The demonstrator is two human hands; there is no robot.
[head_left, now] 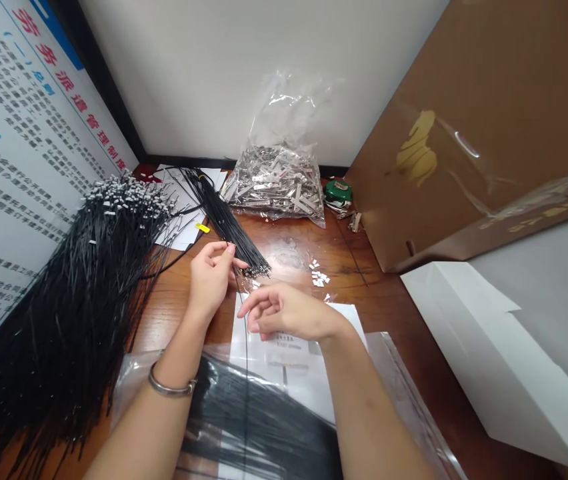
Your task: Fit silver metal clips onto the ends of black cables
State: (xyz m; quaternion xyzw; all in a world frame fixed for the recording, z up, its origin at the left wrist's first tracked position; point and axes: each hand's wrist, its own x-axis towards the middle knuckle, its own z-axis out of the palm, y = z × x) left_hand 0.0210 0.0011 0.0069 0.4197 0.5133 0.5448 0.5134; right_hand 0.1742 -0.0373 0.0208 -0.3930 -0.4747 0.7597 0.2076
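My left hand (210, 280) is closed in a pinch, thumb against index finger, on a thin black wire (247, 360). The wire hangs from the fingertips and runs down past my right hand over a clear plastic bag (389, 360) of black wires. My right hand (279, 310) hovers over white paper (349, 317), its fingers loosely bent and apart, with nothing visible in them; its index fingertip is close to the wire. Just beyond both hands lies a tied bundle of black wires (229, 223), with small shiny tips at its near end.
At the left, a large heap of black wires (59, 320) with white tips leans against a printed board (9, 147). Behind stands a clear bag of metal clips (274, 180), beside a green tape measure (337, 191). Small white pieces (319, 277) lie on the table. A brown box (444, 133) and white box (494, 353) stand right.
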